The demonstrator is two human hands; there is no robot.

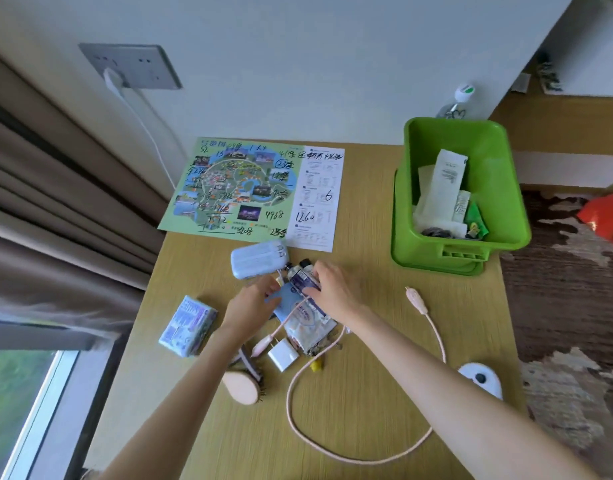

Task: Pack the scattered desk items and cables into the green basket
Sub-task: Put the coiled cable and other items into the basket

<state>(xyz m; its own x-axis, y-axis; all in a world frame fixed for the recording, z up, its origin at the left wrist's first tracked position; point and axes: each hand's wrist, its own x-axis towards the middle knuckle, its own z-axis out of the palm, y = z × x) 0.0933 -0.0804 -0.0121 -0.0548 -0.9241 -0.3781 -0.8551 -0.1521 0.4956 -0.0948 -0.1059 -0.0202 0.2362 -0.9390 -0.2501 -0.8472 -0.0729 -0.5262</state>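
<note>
Wooden desk point(367, 393), green basket point(495, 174) far right. Grips dark tube point(300, 277) with right hand point(333, 289), pinches light-blue tube point(286, 304) with left hand point(249, 303).

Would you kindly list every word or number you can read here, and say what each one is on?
"1260": handwritten on the map sheet, white side.
"6": same sheet, above it.
"4968": same sheet, green side.
"5208": same sheet, bottom edge.
Too small or blurred: the sheet's print, the paper slip in the green basket, the tube in the right hand, the blue packet.
</note>
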